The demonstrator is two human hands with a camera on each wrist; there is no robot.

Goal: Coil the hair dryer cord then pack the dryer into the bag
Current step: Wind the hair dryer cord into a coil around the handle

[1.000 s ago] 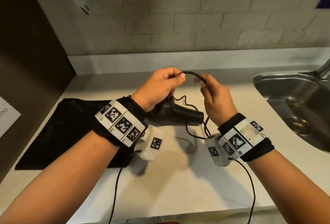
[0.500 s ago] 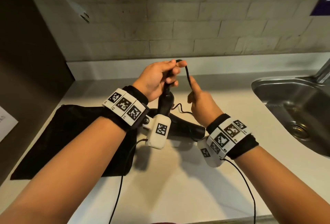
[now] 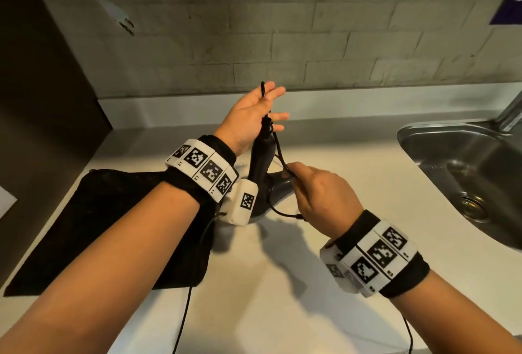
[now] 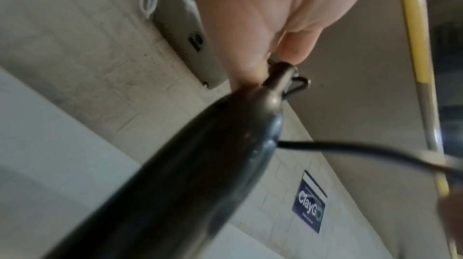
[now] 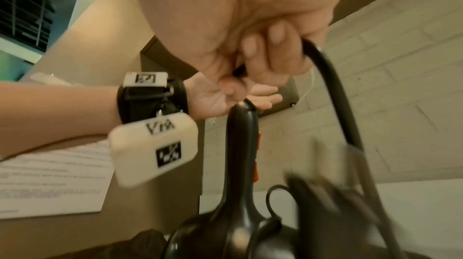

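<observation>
The black hair dryer (image 3: 261, 156) stands handle-up, its body resting on the white counter (image 3: 282, 283). My left hand (image 3: 254, 110) is at the handle's top. In the left wrist view my thumb and a finger pinch the handle's (image 4: 200, 164) cord end. The other fingers (image 3: 278, 91) are stretched out, and a small cord loop (image 3: 263, 88) pokes up by them. My right hand (image 3: 319, 192) grips the black cord (image 3: 278, 150) lower down, beside the handle. The cord (image 5: 333, 85) arcs out of that fist (image 5: 238, 25). The flat black bag (image 3: 113, 212) lies at left, under my left forearm.
A steel sink (image 3: 466, 161) with a faucet (image 3: 511, 110) sits at the right. A white plug (image 3: 124, 23) dangles on the brick wall. A dark panel bounds the counter at left, with a paper sheet (image 3: 5, 201) on it. The counter's front edge is close to me.
My left hand lifted the handle end higher and spread its fingers. My right hand moved down and toward me along the cord, from near the left fingertips to beside the handle.
</observation>
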